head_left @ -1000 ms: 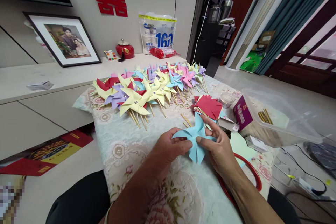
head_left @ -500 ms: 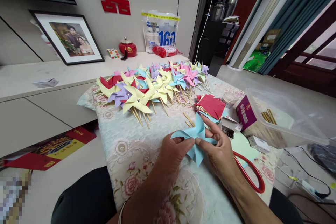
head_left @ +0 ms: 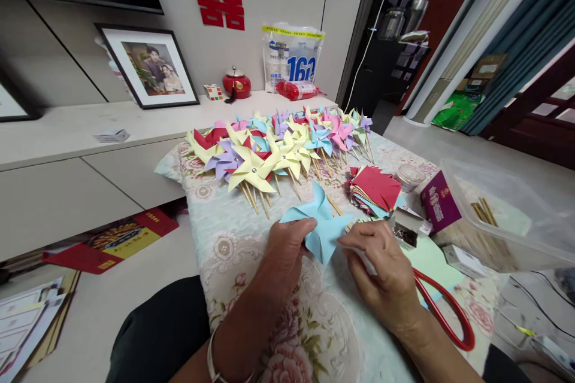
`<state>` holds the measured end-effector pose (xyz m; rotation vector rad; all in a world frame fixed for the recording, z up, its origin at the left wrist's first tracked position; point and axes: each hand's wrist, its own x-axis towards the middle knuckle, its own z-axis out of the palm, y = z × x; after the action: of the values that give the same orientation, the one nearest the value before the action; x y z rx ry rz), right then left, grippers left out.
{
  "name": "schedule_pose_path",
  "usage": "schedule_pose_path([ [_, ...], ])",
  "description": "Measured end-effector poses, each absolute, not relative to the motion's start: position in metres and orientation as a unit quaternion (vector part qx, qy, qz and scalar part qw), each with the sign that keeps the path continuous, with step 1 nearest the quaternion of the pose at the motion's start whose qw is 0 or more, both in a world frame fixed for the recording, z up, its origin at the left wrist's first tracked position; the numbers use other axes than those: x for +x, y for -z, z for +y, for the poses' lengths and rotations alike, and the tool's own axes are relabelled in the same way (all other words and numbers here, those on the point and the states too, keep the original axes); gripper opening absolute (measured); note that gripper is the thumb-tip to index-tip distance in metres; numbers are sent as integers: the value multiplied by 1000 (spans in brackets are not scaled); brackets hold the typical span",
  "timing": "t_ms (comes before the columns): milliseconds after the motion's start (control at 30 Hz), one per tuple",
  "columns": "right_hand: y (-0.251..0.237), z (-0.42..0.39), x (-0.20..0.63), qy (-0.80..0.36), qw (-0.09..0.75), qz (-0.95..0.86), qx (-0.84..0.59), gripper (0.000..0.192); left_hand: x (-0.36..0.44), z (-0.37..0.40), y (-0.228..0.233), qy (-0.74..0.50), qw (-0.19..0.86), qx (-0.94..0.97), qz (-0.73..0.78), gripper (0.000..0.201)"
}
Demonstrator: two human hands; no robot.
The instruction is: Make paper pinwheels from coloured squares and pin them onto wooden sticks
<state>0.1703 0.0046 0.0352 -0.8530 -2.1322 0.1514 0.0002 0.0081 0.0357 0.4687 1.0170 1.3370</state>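
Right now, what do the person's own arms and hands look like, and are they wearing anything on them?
The left hand and right hand are bare, with no gloves. No sleeves show on the forearms. A slim, pale, shiny bangle circles the left wrist; none shows on the right.

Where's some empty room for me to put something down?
Bare tablecloth lies between the left hand and the pinwheels. The cabinet top is bare between the white packet and the picture frame. The right side's crowded: red paper, clear bin, red handle.
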Motion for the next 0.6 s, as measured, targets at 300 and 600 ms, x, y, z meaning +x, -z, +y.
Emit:
schedule_pose_path([
  [300,-41,2,167,-44,349,-877,-328,13,5,5,-38,-586,647,211,439,19],
  [600,-38,4,168,-125,371,-851,-350,11,10,5,-39,-571,655,225,441,11],
])
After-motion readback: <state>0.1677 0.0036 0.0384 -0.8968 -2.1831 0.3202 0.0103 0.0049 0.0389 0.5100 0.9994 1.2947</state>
